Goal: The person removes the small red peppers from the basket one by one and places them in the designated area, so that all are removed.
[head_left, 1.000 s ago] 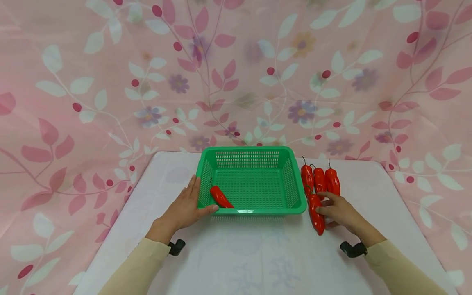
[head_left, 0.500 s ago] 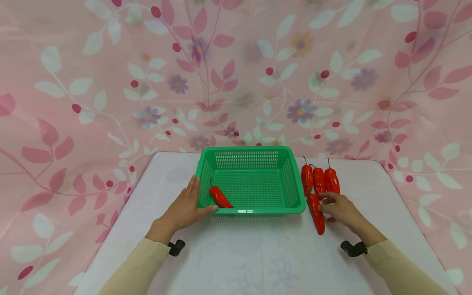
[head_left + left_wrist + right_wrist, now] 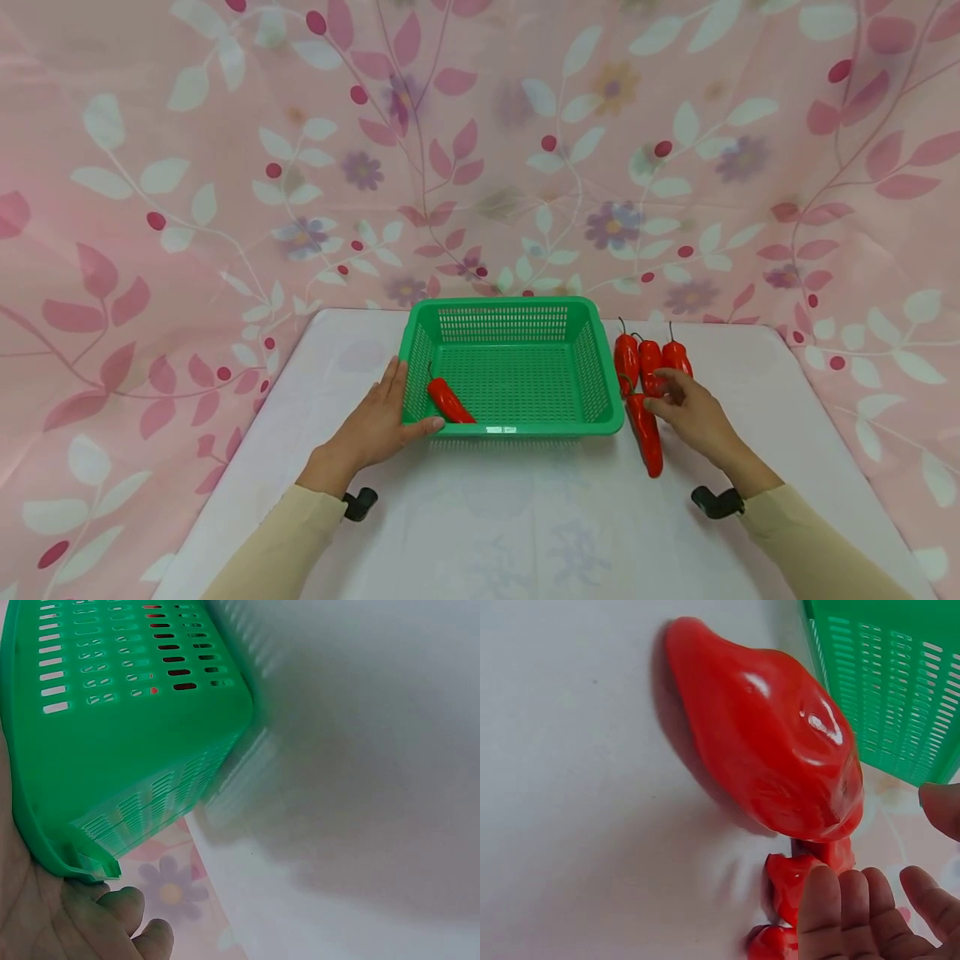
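A green plastic basket (image 3: 517, 429) with slotted walls sits on the table, and one red chili pepper (image 3: 450, 401) lies in its near left corner. My left hand (image 3: 378, 421) rests against the basket's left side, its thumb along the front rim. In the left wrist view its fingertips (image 3: 154, 937) show past the rim. My right hand (image 3: 693, 417) hovers with parted fingers beside the nearest loose red pepper (image 3: 647, 437), holding nothing. That glossy pepper (image 3: 772, 735) looks large in the right wrist view, lying near the basket, its tip toward me in the head view.
Behind the nearest pepper, three more red peppers lie in a row with stems pointing back: one close to the basket (image 3: 627, 358), a middle one (image 3: 649, 362) and a right one (image 3: 677, 358). A white cloth (image 3: 487, 517) covers the table, and a floral curtain (image 3: 480, 208) hangs behind.
The nearest pepper has turned over in place, showing a narrower side. My right hand has drawn back from it, fingers lifting up toward the rear peppers. The left hand has stayed put.
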The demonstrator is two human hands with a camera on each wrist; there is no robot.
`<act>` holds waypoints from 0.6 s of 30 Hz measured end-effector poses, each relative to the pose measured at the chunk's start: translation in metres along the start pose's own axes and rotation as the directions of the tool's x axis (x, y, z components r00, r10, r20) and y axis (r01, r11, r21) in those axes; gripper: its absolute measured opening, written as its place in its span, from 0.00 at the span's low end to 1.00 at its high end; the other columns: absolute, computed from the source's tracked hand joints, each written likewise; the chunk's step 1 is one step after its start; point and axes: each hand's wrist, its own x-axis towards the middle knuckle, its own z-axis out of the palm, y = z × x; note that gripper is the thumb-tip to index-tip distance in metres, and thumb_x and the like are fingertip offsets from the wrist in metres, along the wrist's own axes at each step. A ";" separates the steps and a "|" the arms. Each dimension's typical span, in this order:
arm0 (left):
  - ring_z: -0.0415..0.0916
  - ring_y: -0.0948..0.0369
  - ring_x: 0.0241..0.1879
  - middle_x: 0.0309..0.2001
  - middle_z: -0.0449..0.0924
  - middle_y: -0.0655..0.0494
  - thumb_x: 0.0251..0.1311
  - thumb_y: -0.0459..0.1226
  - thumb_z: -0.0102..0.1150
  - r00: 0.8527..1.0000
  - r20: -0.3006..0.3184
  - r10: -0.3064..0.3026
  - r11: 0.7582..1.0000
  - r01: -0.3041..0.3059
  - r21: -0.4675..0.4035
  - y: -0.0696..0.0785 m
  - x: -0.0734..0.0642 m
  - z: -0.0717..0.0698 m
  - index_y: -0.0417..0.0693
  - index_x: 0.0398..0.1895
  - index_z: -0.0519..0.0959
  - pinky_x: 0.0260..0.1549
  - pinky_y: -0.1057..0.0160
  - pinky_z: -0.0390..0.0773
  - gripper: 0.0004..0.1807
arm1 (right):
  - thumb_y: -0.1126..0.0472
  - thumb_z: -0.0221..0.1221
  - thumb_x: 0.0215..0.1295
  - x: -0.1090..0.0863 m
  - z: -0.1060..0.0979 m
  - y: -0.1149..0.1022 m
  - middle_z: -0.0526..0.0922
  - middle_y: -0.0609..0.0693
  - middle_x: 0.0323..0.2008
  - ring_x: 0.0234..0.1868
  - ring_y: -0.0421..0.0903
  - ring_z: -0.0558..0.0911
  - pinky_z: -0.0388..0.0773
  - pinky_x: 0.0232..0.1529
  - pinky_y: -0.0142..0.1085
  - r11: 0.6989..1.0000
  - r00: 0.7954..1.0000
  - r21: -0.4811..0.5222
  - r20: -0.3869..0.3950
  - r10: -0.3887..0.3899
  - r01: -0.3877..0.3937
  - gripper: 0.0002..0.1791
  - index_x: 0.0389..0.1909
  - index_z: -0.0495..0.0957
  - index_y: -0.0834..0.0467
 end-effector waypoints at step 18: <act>0.41 0.36 0.84 0.87 0.31 0.41 0.59 0.77 0.55 1.000 -0.024 0.019 1.000 -0.019 0.001 0.001 -0.003 -0.001 0.38 0.86 0.36 0.80 0.36 0.53 0.72 | 0.51 0.62 0.76 0.014 -0.005 -0.028 0.77 0.68 0.61 0.58 0.64 0.78 0.90 0.46 0.51 0.992 0.993 -0.050 -0.022 -0.117 0.116 0.37 0.77 0.63 0.63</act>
